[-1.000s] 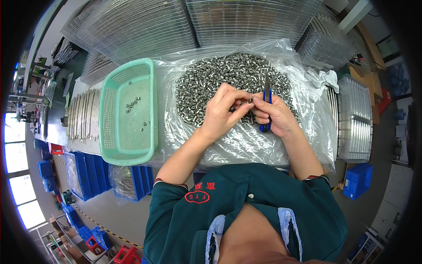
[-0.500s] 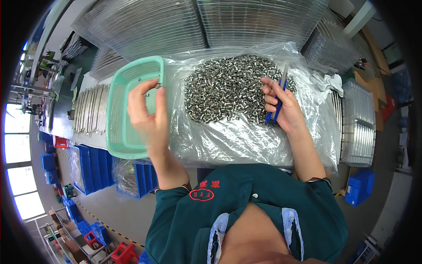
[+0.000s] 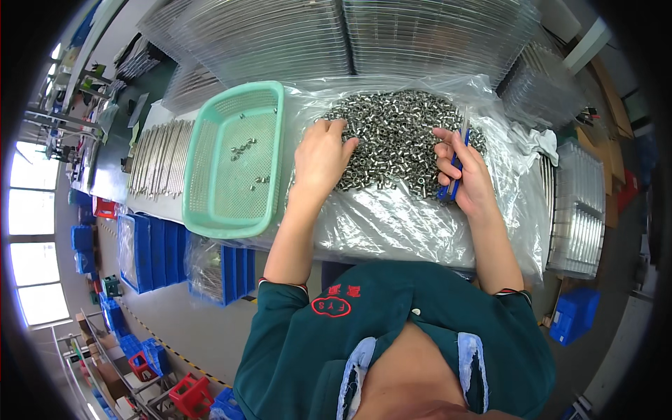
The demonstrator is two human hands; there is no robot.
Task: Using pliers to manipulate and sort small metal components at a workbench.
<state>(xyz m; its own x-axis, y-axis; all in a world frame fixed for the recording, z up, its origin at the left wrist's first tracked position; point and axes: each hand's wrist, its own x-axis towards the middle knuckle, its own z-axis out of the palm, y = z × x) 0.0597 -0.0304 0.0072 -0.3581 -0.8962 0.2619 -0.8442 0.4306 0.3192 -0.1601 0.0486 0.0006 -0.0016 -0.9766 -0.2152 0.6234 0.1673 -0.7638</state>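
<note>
Tool: blue-handled tool [image 3: 453,175] clamped in my right hand [image 3: 467,178], long axis running up and away from me, metal tip over the far side of the pile.
Left hand [image 3: 320,155]: fingers loosely spread, resting on the pile of small metal parts [image 3: 399,133], gripping nothing.
Change: half a second ago my left hand hovered at the green basket [image 3: 231,164]; now it's back on the pile.
Surface: clear plastic sheet [image 3: 392,217] over the bench, wire racks [image 3: 336,35] beyond.

A clear plastic sheet [image 3: 392,217] covers the table in front of the person, and a heap of small metal parts [image 3: 402,133] lies on it. The left hand [image 3: 320,157] rests on the heap's left edge; the right hand [image 3: 467,175] — gripping a slim tool [image 3: 455,171] — sits at its right. Left of the heap stands a basket [image 3: 203,182] with a few parts in it. Behind lie wire racks [image 3: 420,35].
</note>
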